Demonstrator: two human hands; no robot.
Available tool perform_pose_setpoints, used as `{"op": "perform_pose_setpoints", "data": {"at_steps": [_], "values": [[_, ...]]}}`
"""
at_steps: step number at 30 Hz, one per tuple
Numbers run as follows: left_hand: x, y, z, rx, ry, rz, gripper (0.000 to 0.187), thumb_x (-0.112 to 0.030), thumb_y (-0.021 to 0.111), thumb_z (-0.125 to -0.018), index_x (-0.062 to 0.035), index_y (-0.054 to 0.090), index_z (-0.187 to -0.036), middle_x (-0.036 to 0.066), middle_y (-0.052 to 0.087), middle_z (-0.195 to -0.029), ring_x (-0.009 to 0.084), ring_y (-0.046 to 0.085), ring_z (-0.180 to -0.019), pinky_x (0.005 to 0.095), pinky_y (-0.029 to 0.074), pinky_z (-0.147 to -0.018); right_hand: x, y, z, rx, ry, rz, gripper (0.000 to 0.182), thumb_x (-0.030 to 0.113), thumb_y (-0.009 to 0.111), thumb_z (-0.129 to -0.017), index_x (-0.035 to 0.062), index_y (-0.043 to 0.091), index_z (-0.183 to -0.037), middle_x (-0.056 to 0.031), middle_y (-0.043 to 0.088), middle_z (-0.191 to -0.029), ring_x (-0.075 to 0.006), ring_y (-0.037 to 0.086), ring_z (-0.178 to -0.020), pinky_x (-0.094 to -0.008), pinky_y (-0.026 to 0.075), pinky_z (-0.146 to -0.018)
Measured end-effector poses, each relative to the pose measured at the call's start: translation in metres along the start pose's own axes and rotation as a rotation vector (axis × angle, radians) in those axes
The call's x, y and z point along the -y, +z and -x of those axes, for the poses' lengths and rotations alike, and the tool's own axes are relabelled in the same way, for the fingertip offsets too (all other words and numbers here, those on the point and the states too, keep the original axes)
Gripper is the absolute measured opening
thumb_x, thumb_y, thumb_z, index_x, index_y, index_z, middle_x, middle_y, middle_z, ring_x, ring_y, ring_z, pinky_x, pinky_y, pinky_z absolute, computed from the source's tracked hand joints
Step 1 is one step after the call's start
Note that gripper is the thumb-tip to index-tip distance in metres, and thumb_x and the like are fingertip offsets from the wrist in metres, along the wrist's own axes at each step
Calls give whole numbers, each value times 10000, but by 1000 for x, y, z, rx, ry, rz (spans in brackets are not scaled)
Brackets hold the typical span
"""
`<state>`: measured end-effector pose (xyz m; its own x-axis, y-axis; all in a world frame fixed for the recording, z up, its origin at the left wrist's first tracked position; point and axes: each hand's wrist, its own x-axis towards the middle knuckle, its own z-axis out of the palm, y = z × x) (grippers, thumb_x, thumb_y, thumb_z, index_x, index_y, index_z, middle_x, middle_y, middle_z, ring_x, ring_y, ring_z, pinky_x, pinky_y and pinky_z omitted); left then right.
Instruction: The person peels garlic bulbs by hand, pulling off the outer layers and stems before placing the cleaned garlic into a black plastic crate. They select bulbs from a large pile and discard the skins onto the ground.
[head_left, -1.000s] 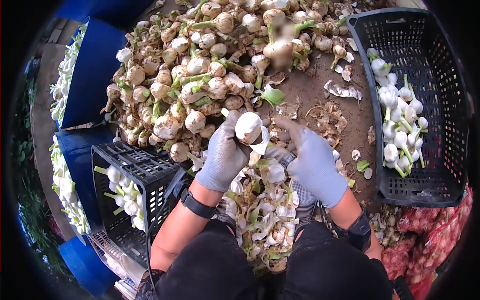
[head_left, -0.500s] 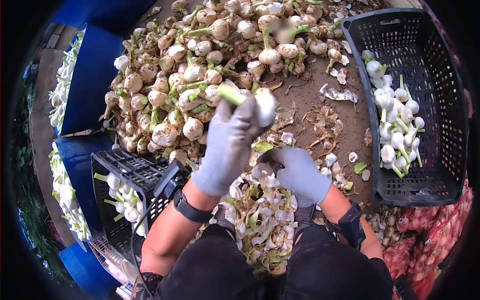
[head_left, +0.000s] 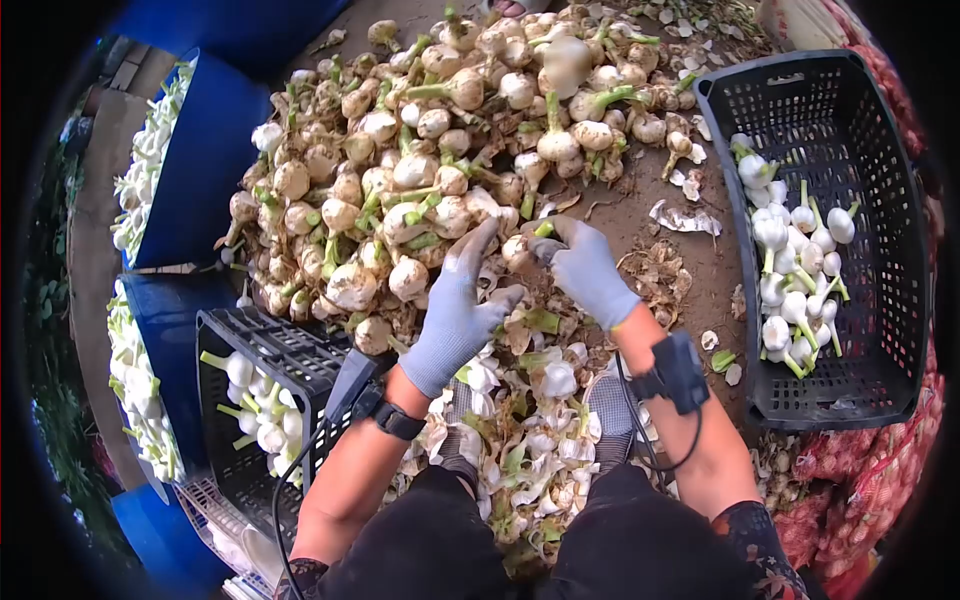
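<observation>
My left hand [head_left: 458, 315], in a grey glove with darkened fingertips, is open, thumb and fingers apart, at the near edge of a heap of unpeeled garlic [head_left: 390, 175]. Nothing is in its grasp. Opposite it, my right hand [head_left: 592, 272], gloved the same way, has its fingers closed at the green stem of a brownish garlic bulb [head_left: 517, 253]. That bulb lies between the two hands, still against the heap. Whether the right hand also holds a tool cannot be seen.
A black crate [head_left: 740, 300] with white garlic stands on the right, red mesh sacks [head_left: 880, 480] beside it. Another black crate [head_left: 290, 345] and blue containers [head_left: 205, 160] of garlic are at left. Peeled skins [head_left: 535, 450] cover the ground between my feet.
The white bulb has left my left hand, which has opened and lowered. One more white bulb shows in the right crate. My right hand has moved up to a bulb at the heap.
</observation>
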<state>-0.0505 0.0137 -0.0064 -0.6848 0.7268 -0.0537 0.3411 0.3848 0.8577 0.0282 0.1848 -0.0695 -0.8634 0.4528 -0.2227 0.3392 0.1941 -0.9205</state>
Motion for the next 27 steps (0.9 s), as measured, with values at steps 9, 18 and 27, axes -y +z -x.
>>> {"op": "perform_pose_setpoints", "data": {"at_steps": [9,18,27], "values": [[-21,-4,20,273,-253,439,642,-79,771,-804,9,474,-1367,67,589,-1250,119,582,-1080,278,487,-938,45,-8,74,129,155,-508,216,133,555,-959,4,625,-1118,-36,625,-717,-89,554,-547,-222,417,-471],[-19,-6,28,306,-342,705,682,-70,791,-771,19,470,-1367,84,589,-1221,127,613,-999,270,526,-843,69,-20,79,217,368,-506,218,192,544,-983,0,631,-1034,-26,604,-685,-67,544,-552,-211,400,-461],[-21,-2,33,262,-414,863,577,-337,660,-923,-26,462,-1367,54,655,-976,77,617,-697,173,462,-575,70,-15,87,95,365,-476,189,160,577,-966,-16,638,-999,-25,598,-642,-99,578,-571,-270,453,-521]]}}
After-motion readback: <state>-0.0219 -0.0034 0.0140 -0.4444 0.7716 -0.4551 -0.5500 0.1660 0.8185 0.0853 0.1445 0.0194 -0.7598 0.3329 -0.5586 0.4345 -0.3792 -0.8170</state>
